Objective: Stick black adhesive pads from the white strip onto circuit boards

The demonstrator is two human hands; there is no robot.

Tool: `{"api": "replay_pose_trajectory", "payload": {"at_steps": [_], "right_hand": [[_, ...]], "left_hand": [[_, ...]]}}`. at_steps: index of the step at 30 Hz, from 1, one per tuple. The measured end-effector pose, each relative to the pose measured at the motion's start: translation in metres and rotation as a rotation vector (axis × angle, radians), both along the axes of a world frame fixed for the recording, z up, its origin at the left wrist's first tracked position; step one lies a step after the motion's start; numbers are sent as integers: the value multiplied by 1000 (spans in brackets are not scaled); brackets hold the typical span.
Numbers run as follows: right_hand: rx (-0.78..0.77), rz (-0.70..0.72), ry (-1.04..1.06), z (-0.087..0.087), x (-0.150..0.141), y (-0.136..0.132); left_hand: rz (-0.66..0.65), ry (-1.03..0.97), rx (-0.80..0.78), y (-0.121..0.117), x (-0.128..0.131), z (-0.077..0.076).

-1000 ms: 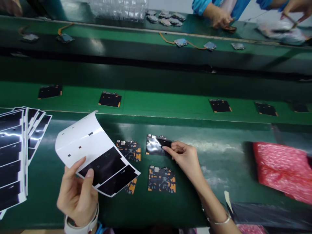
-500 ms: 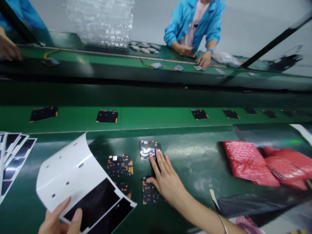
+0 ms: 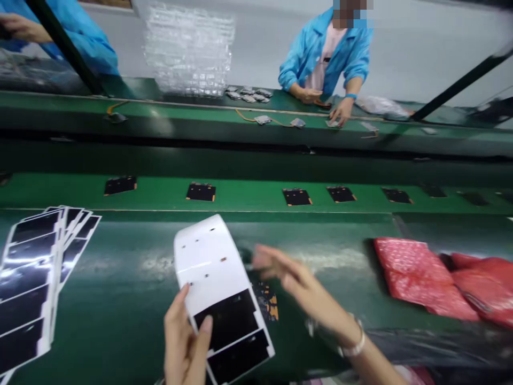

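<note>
Head view: the left hand [image 3: 182, 337] pinches a white sheet [image 3: 212, 262] of black stickers over the green belt [image 3: 120, 278]. The blurry right hand [image 3: 304, 289] is open above a board [image 3: 266, 302], half hidden by the sheet. You cannot see inside the red bags [image 3: 412, 270].

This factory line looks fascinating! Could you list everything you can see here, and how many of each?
Black-covered boards: about eight, black with orange edges, on the middle green belt.
Fanned sheets: one stack, black and white, at the near belt's left.
Bubble bags: at least two, red, at the near belt's right.
Clear plastic trays: one stack, transparent, beyond the far belt.
Co-worker: one, blue coat, across the far belt.
Circuit board: one, black and orange, partly hidden under the right hand.
Backing sheet: one, white with black pieces, held up.
Left hand: one, gripping the sheet.
Right hand: one, blurred, fingers spread.
</note>
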State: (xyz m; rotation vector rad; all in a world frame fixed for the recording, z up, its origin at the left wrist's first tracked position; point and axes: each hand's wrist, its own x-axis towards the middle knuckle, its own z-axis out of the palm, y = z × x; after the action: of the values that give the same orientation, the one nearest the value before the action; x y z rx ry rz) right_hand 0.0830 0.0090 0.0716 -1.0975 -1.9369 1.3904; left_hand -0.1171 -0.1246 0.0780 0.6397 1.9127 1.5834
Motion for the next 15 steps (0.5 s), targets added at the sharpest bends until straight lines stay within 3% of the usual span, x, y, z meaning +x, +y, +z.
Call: {"api": "replay_pose_trajectory", "payload": {"at_steps": [2,4,6,8,9,11,13,15], "right_hand": [[-172,-117,136,9,-24,-42],[-162,-302,176,12,-36,-60],[43,-465,144,11,-38,-62],[401,-533,43,11,-32,-61],[596,-487,-18,12,-29,-62],[880,-242,-112,16,-22,-67],[973,23,-133,21,-16,-75],[965,116,-114,24,-12,-81]], "left_hand": [[-109,-232,29,1,12,0],[-316,-359,-4,-3,13,-4],[-572,-345,-98,-9,8,-11],[-721,-210,-170,-15,1,-18],[-750,-116,-173,-17,-1,-21],[-768,80,-128,-19,-2,-23],[-825,238,-65,-16,1,-18],[-888,341,14,-12,3,-9]]}}
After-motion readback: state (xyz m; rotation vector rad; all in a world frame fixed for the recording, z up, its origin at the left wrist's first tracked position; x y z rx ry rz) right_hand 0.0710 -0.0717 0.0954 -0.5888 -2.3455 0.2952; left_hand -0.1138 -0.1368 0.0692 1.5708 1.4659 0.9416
